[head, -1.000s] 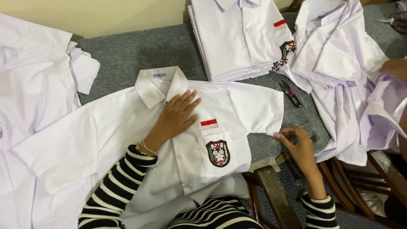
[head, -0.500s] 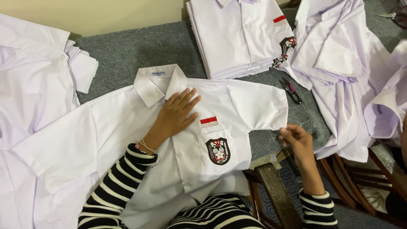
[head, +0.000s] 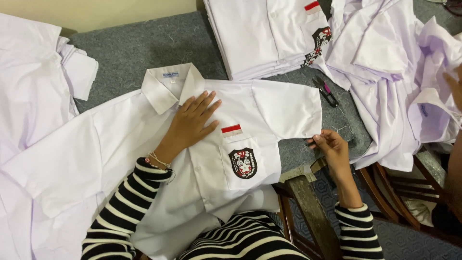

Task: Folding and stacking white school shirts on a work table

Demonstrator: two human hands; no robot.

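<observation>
With the head view looking straight down, I note a white short-sleeved shirt (head: 144,159) spread face up on the grey-covered table (head: 125,53), collar toward the far side and hem hanging over the near edge onto my lap. My left hand (head: 190,123) lies flat on the chest just below the collar, fingers (head: 204,103) spread and pressing the cloth down. My right hand (head: 332,147) is at the cuff of the shirt's sleeve on that side, fingers pressed together and pinching the hem of the sleeve at its lower corner. On the chest pocket I see a dark embroidered badge (head: 243,162), and just above it a small red-and-white patch (head: 231,129). Small black scissors with a pink grip (head: 327,90) lie on the table just beyond the sleeve, apart from both hands. Beyond them sits a neat stack of folded white shirts (head: 264,38), and a loose heap of white shirts (head: 394,82) covers the right end of the table. More white cloth (head: 29,91) is piled at the left. Another person's hand (head: 455,86) shows at the right edge, on the heap.
</observation>
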